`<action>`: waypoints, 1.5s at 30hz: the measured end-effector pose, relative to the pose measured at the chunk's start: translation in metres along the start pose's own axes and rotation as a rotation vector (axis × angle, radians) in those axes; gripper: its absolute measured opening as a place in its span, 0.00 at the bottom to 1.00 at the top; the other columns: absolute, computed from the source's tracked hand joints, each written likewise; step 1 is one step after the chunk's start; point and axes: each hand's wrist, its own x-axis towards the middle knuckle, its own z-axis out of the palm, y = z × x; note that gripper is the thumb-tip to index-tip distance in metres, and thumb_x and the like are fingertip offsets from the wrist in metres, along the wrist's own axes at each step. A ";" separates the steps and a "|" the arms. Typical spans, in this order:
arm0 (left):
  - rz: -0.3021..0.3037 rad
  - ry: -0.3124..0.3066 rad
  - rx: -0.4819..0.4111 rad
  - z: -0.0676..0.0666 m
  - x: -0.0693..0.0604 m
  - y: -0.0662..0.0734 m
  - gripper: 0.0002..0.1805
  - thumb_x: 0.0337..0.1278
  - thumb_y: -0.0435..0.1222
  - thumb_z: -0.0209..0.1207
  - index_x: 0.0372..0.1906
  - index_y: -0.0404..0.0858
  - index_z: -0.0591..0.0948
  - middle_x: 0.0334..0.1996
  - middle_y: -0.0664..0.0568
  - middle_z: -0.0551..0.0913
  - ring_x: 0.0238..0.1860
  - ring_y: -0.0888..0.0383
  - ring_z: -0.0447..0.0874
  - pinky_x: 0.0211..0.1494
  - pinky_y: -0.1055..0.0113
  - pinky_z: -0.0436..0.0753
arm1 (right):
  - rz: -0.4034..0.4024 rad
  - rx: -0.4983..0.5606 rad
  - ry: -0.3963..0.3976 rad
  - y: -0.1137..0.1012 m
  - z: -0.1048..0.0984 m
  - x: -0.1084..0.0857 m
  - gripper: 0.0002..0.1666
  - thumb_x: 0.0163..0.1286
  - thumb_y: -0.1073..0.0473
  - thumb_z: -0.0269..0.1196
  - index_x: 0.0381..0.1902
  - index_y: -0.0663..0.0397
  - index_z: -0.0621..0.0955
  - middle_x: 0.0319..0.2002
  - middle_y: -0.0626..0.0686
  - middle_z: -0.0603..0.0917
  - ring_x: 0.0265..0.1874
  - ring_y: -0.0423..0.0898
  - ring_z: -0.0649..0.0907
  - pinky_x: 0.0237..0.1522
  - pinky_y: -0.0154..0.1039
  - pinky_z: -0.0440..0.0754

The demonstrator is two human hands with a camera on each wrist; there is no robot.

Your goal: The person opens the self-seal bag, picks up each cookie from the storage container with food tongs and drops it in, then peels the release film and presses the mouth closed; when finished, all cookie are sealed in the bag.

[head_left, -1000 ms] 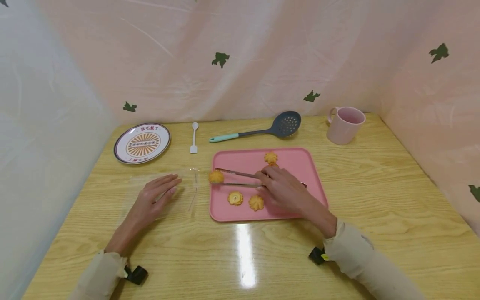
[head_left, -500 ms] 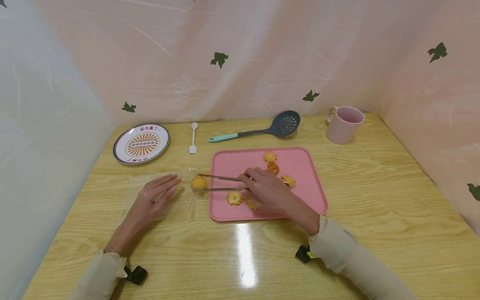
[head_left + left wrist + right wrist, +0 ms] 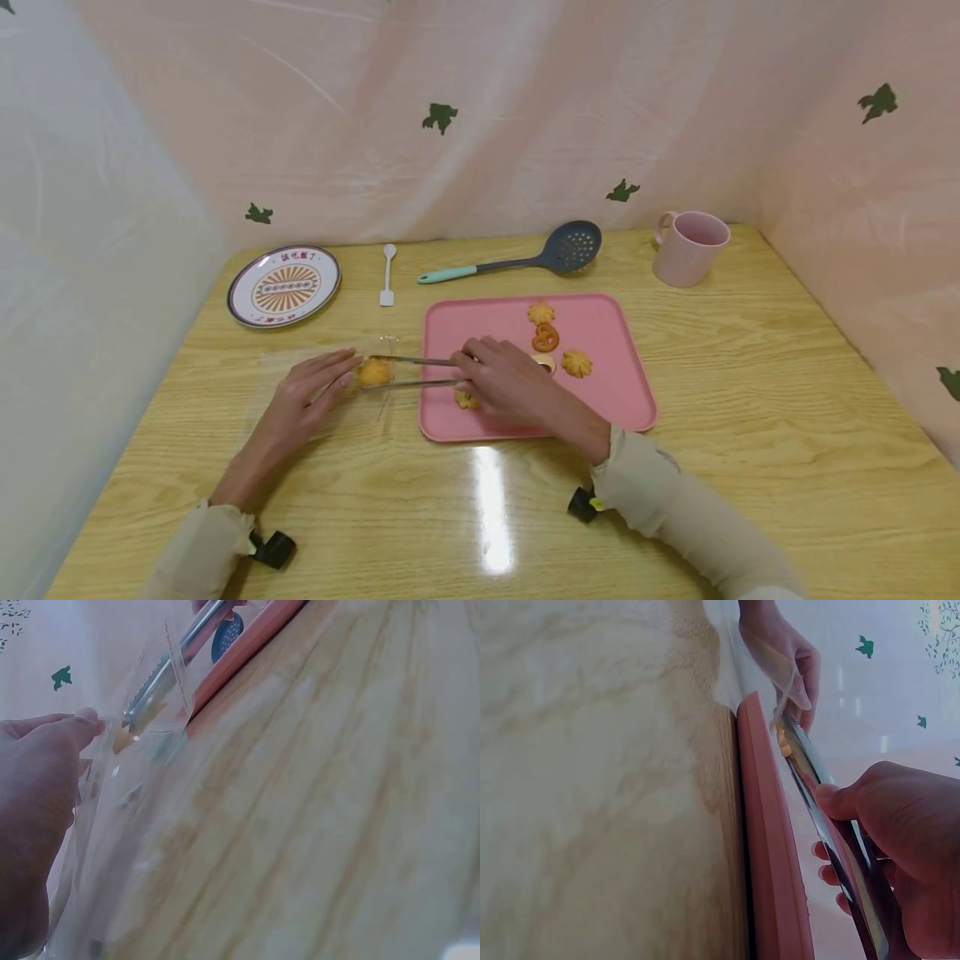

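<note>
My left hand [image 3: 303, 400] pinches the upper layer of a clear plastic bag [image 3: 97, 817] near its mouth, lifting it off the table. My right hand [image 3: 510, 383] grips a pair of metal tongs [image 3: 423, 362], its thumb along one arm in the right wrist view. Between the tong tips sits a round golden cookie [image 3: 375, 372], at the bag's mouth close to my left fingertips. In the left wrist view the tong tips show through the clear film. Behind my right hand, the pink tray [image 3: 480, 312] bears more flower-shaped cookies [image 3: 577, 363] and a pretzel-shaped one [image 3: 545, 337], some partly hidden.
Along the back of the table stand a patterned plate [image 3: 285, 287], a small white spoon [image 3: 387, 275], a slotted skimmer [image 3: 573, 247] with a mint handle, and a pink mug [image 3: 686, 254]. A pale curtain [image 3: 480, 167] rises behind them.
My right hand has moved left with the tongs, carrying the cookie from the tray's left edge to the bag's mouth. The left hand has stayed put with the bag.
</note>
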 end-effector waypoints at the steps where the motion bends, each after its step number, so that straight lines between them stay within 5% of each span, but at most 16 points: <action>1: 0.003 0.002 -0.002 0.000 0.000 0.000 0.18 0.68 0.26 0.63 0.61 0.34 0.85 0.62 0.41 0.83 0.63 0.38 0.79 0.72 0.61 0.67 | 0.001 0.000 -0.003 -0.001 0.001 0.001 0.16 0.78 0.54 0.64 0.56 0.57 0.81 0.45 0.53 0.79 0.41 0.50 0.79 0.39 0.42 0.80; 13: 0.039 0.025 -0.017 0.000 0.000 0.000 0.18 0.66 0.25 0.63 0.60 0.31 0.84 0.62 0.37 0.82 0.62 0.36 0.78 0.73 0.72 0.60 | 0.002 -0.037 -0.079 -0.015 0.004 0.019 0.20 0.79 0.55 0.63 0.63 0.55 0.81 0.51 0.53 0.80 0.49 0.49 0.79 0.48 0.43 0.81; 22: 0.054 0.034 -0.019 -0.001 0.000 -0.001 0.18 0.66 0.25 0.63 0.60 0.33 0.85 0.61 0.37 0.83 0.62 0.38 0.78 0.73 0.72 0.61 | -0.030 -0.046 -0.055 -0.023 0.010 0.032 0.14 0.78 0.56 0.62 0.56 0.55 0.83 0.50 0.53 0.81 0.48 0.48 0.80 0.49 0.43 0.81; 45: 0.086 0.082 -0.055 0.000 0.002 0.001 0.22 0.59 0.19 0.64 0.59 0.30 0.85 0.60 0.37 0.83 0.60 0.35 0.80 0.72 0.73 0.63 | 0.002 -0.116 -0.129 -0.035 0.013 0.046 0.23 0.82 0.49 0.57 0.64 0.57 0.79 0.54 0.53 0.80 0.48 0.48 0.78 0.49 0.41 0.79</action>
